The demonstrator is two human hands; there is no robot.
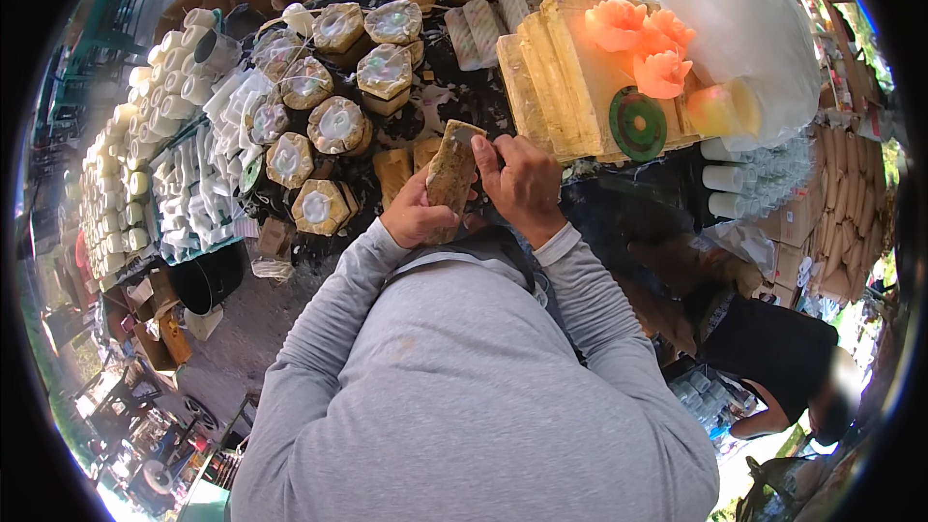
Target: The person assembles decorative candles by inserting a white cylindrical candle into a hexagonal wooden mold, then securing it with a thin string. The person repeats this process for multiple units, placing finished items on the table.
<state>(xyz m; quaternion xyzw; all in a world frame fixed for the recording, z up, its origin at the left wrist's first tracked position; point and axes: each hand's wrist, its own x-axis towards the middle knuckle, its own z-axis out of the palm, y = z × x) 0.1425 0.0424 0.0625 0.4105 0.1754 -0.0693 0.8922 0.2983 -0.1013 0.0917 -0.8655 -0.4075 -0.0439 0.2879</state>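
Observation:
Upright in front of my body is a yellowish-brown mold piece (449,170), long and thick with a worn face. My left hand (416,215) is wrapped round its lower part. Closed fingers of my right hand (528,186) are at its upper right edge, thumb against the top; whatever they may pinch is too small to make out. Behind the piece, more yellow mold parts (391,174) lie on the dark, wax-spattered table (440,77). Several hexagonal molds (338,126) with whitish, glossy fill stand to the left of my hands.
Stacked yellow slabs (541,87) carry orange flower-shaped pieces (643,43) and a green disc (637,124). A cloudy plastic bag (744,29) lies beyond. White candles (135,155) fill the left side; clear cups (773,174) stand right. A person in black (773,348) is at the lower right.

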